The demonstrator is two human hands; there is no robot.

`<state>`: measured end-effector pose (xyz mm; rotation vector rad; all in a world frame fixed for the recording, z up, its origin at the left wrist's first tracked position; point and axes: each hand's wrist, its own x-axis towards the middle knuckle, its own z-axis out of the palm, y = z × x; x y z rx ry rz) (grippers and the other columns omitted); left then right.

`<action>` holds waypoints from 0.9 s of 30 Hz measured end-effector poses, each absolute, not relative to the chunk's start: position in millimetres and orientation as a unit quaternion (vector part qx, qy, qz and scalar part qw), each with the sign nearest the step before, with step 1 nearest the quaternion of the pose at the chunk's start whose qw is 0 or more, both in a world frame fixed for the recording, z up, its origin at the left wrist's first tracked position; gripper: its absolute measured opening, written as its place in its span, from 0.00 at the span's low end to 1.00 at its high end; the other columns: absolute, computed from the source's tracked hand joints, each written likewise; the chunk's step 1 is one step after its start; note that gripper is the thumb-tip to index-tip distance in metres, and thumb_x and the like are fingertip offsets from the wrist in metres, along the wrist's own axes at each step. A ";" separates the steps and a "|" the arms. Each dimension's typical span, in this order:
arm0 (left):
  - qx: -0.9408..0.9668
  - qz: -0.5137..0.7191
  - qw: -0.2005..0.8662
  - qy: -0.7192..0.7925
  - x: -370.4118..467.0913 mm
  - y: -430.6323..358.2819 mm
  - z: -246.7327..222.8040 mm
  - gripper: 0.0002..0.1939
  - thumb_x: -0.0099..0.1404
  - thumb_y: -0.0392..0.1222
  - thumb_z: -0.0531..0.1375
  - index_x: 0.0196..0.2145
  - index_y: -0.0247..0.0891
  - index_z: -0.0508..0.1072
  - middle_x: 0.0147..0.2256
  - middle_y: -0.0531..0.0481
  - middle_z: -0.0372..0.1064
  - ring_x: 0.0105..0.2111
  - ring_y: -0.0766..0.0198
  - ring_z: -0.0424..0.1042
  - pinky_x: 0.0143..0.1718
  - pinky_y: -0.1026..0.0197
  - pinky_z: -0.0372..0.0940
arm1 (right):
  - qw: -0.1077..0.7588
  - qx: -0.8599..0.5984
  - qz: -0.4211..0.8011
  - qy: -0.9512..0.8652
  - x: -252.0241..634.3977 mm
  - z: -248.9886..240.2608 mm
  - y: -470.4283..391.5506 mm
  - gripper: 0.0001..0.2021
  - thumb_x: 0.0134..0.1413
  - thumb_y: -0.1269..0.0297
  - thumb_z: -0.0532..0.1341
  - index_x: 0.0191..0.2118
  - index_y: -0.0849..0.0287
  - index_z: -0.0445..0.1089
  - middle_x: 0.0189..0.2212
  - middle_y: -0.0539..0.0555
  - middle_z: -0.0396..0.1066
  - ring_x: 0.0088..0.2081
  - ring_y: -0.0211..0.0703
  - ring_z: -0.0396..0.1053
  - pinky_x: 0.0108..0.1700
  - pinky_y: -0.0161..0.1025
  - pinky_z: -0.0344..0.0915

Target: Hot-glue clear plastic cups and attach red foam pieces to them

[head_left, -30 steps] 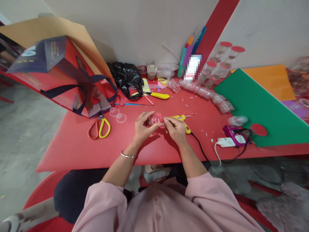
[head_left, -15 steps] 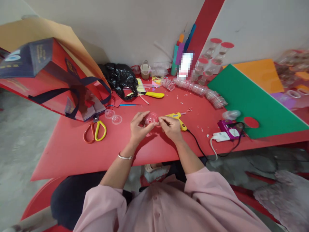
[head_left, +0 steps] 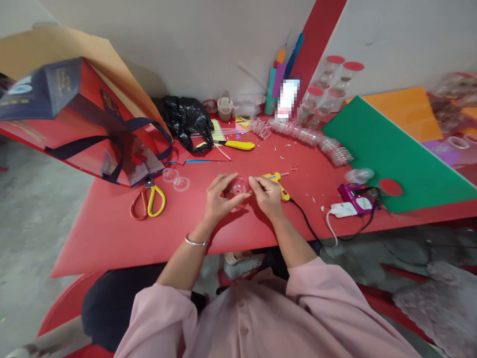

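Head-worn by the person (head_left: pixel 242 318), one camera faces forward and down from close behind the near edge of the desk (head_left: pixel 112 238).

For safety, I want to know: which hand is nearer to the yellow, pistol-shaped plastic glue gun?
Right. The right hand is in front of the glue gun, partly hiding it; the left hand is farther left.

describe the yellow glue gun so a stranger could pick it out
On the large red table, find the person's bare right grip. Partly behind it lies the yellow plastic glue gun; unlike the slim yellow-handled tool, it trails a black cord.
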<state>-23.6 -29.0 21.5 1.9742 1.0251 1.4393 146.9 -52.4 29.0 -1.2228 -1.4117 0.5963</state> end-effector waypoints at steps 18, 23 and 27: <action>0.697 0.540 0.262 0.393 -26.1 -28.3 24.4 0.30 0.55 0.56 0.73 0.51 0.39 0.77 0.42 0.43 0.74 0.37 0.59 0.72 0.34 0.59 0.69 | 0.553 -0.502 0.271 -0.608 149.1 26.7 -55.1 0.11 0.64 0.60 0.61 0.35 0.57 0.79 0.25 0.52 0.75 0.27 0.40 0.72 0.31 0.37 0.67; 0.699 0.542 0.259 0.388 -27.0 -28.3 24.8 0.29 0.56 0.55 0.72 0.51 0.39 0.78 0.42 0.43 0.75 0.40 0.57 0.74 0.39 0.56 0.70 | 0.548 -0.489 0.285 -0.616 151.2 28.9 -55.9 0.11 0.64 0.61 0.61 0.36 0.57 0.80 0.25 0.52 0.76 0.27 0.40 0.73 0.31 0.37 0.67; 0.693 0.544 0.273 0.385 -27.9 -28.3 22.5 0.28 0.56 0.55 0.73 0.51 0.39 0.78 0.42 0.43 0.75 0.38 0.58 0.73 0.36 0.58 0.69 | 0.549 -0.485 0.305 -0.609 151.9 27.1 -54.6 0.11 0.63 0.60 0.62 0.37 0.58 0.81 0.24 0.52 0.76 0.26 0.39 0.72 0.29 0.36 0.66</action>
